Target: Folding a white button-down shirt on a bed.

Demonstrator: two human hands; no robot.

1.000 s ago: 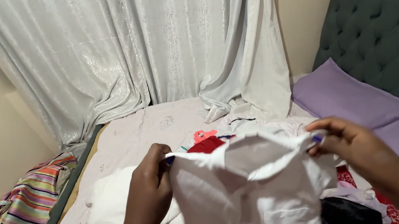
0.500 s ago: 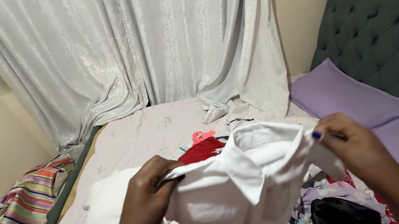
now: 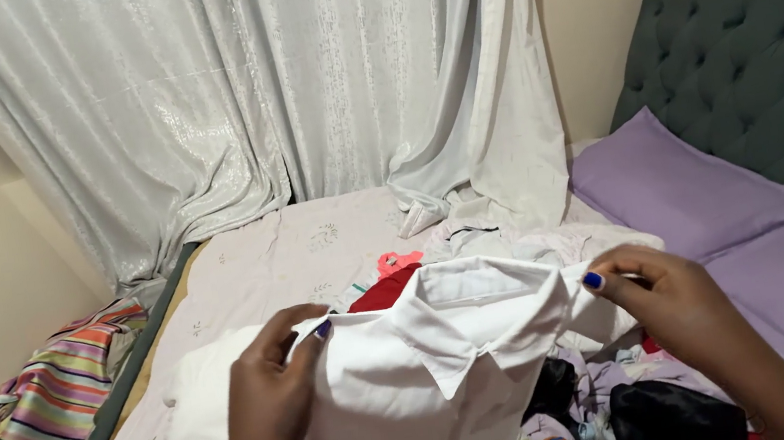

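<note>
Your left hand [image 3: 270,407] and right hand [image 3: 671,309] hold a white shirt [image 3: 424,387] stretched between them, so it blocks the way straight down in front of you. Beneath it a heap of clothes [image 3: 628,401] crowds the bed [image 3: 286,254] on the right, and a white quilt [image 3: 201,417] fills the left. Beyond the shirt the sheet lies open up to the curtain [image 3: 294,92]. The purple pillow [image 3: 680,182] and headboard [image 3: 755,61] close off the right.

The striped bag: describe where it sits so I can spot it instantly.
Start at the bed under the pale curtain, then drop off its left edge to the floor by the wall. The striped bag slumps there, the only thing with multicoloured stripes; the clothes on the bed are plain white, red or dark.
</note>
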